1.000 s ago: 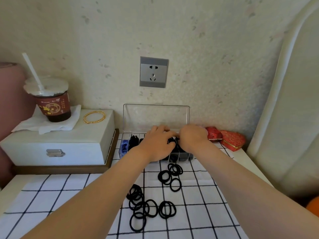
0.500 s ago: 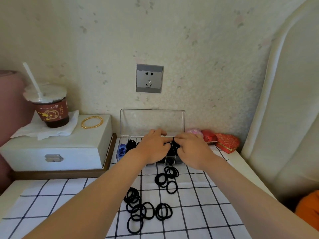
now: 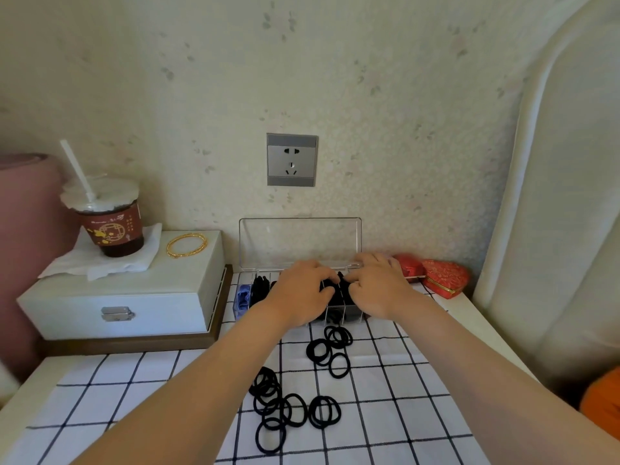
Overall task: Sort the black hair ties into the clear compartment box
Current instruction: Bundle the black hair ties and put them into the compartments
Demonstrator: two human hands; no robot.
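Left hand and right hand pinch black hair ties in the clear compartment box, likely soft, light, stretchy, graspable anywhere.

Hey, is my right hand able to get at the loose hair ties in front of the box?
Probably yes. The right hand is over the clear box, and the nearest loose hair ties lie uncovered on the checked cloth just before it, nothing between.

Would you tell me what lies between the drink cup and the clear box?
A gold bangle on the white case, per the head view.
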